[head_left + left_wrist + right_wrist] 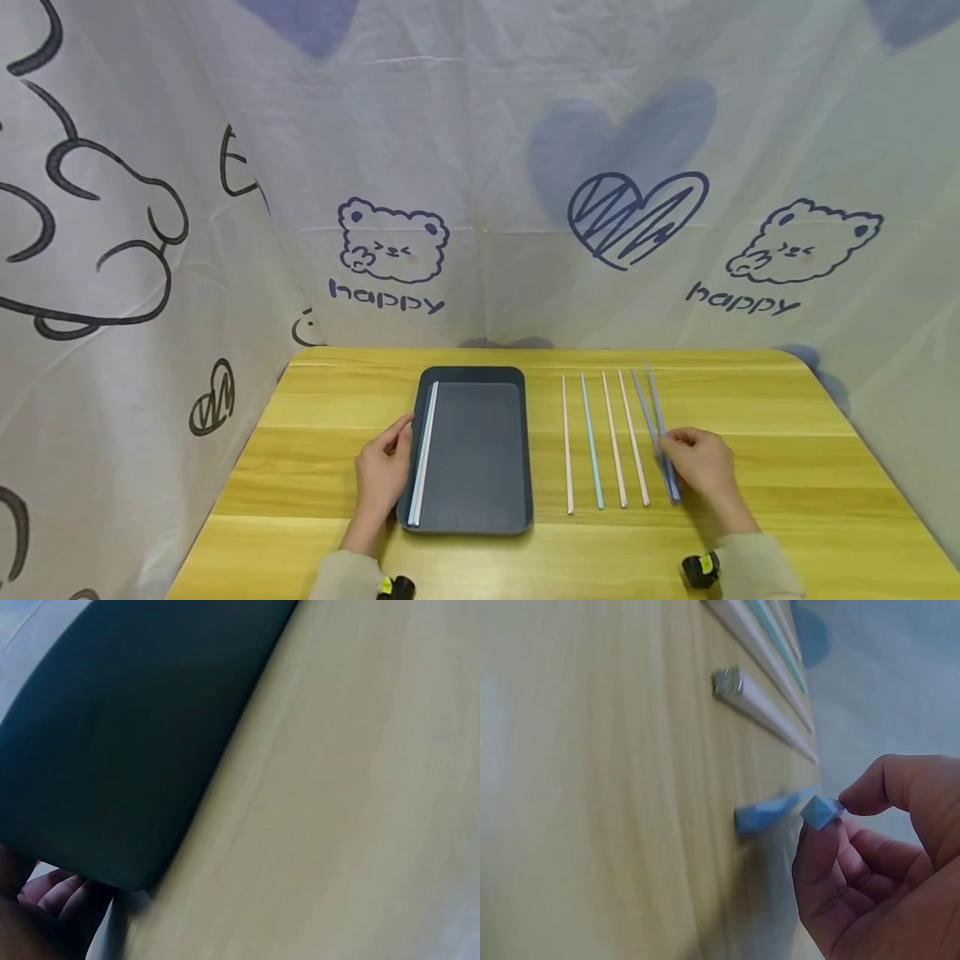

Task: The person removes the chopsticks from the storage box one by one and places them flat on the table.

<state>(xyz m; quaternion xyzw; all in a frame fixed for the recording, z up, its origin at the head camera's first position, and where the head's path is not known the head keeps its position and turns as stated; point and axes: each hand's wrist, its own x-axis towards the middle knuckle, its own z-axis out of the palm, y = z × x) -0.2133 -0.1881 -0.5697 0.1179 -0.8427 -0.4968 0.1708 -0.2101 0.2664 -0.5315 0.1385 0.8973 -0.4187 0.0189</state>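
My left hand (384, 471) grips the left rim of a dark grey tray (472, 529). In the left wrist view, curled fingers (64, 896) show beside the tray's corner. Pale chopsticks (424, 454) lie lengthwise along the tray's left side. My right hand (701, 462) pinches a blue-purple chopstick (821, 812) between thumb and fingers, its end raised off the table in the right wrist view. Another blue-purple chopstick (757, 815) lies on the table just beside it.
Right of the tray, several chopsticks lie roughly parallel: a pale pink one (567, 450), a light blue one (592, 442) and two more pale ones, the nearer (633, 437) beside the blue-purple pair. A printed cloth (480, 167) hangs behind the wooden table (795, 467).
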